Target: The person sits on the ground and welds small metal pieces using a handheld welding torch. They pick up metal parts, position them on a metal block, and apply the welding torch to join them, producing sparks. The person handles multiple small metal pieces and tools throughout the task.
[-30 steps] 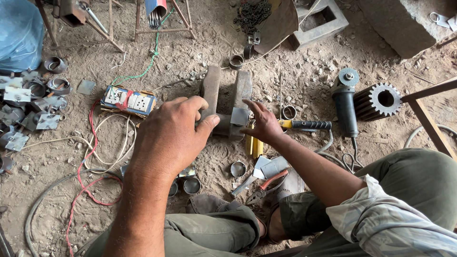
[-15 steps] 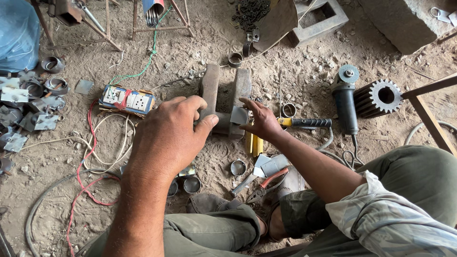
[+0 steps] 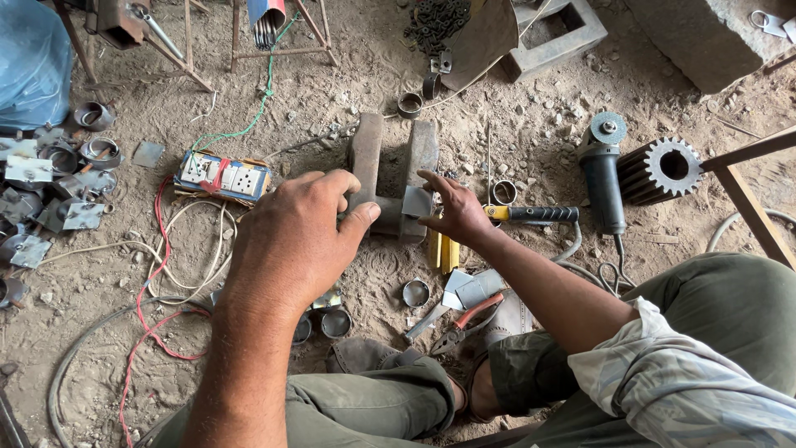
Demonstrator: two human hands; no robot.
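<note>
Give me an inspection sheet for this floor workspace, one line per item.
Surface: dirt floor, sandy, stony.
Job's things: heavy metal block; small steel plate on it.
Clutter: rings, cut plates, pliers, gear, angle grinder.
Hands: left hand at the block's left; right hand pinches the plate.
Cables: red and white wires by the socket board.
Surroundings: blue bag, concrete block.

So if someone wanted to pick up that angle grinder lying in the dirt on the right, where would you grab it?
Probably around the dark barrel body of the angle grinder, coming down from above. It lies flat with its disc head at the far end and its cord trailing toward the person, so the long middle is free on both sides, clear of the toothed gear beside it.
</note>
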